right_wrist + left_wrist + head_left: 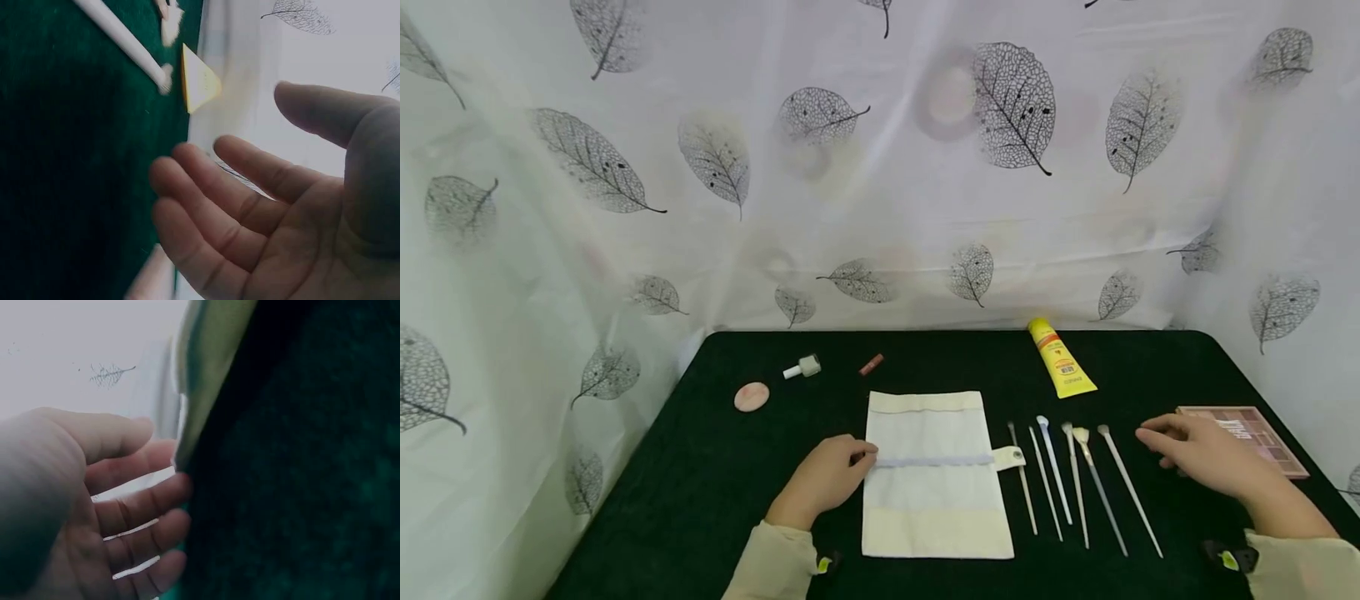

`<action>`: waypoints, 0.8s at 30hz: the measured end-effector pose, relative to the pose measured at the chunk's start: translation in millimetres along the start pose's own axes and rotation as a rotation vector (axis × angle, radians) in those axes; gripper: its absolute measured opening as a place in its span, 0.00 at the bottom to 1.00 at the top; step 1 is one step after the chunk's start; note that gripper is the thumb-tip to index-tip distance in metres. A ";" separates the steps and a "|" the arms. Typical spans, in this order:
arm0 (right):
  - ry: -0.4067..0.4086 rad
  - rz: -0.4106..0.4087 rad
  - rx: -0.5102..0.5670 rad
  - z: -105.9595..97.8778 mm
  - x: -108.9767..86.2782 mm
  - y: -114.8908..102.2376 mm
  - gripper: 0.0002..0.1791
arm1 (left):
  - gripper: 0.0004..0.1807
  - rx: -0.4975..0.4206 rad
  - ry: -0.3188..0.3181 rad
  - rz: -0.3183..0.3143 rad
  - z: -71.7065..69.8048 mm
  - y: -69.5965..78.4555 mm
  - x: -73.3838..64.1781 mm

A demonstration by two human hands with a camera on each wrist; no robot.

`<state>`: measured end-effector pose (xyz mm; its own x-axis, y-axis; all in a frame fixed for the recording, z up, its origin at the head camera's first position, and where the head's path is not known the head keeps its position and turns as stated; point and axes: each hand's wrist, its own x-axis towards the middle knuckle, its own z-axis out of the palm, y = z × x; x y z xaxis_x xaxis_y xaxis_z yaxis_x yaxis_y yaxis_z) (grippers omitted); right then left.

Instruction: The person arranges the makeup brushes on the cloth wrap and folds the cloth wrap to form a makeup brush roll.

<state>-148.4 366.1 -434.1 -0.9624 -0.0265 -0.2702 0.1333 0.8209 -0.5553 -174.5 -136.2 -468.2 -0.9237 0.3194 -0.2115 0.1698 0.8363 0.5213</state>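
A cream fabric brush roll lies unrolled on the dark green table, its snap tab sticking out to the right. My left hand is at the roll's left edge. In the left wrist view the fingertips come right up to the cloth edge, the thumb held apart from it. To the right of the roll, several makeup brushes lie in a row. My right hand hovers between the last brush and an eyeshadow palette, fingers relaxed, with nothing in its grasp; it partly covers the palette.
At the back right lies a yellow tube. A small reddish-brown stick, a nail polish bottle and a round pinkish disc are spread across the back left. Leaf-printed white curtains stand behind and beside the table.
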 end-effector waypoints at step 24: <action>-0.134 0.147 0.080 14.2 53.9 -12.2 0.28 | 0.06 -0.194 -0.061 0.014 1.4 -19.4 3.2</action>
<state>-198.5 346.5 -453.1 -0.8920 0.0100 -0.4519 0.2930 0.7740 -0.5613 -180.3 -150.7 -480.1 -0.8981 0.3621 -0.2496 0.1082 0.7321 0.6725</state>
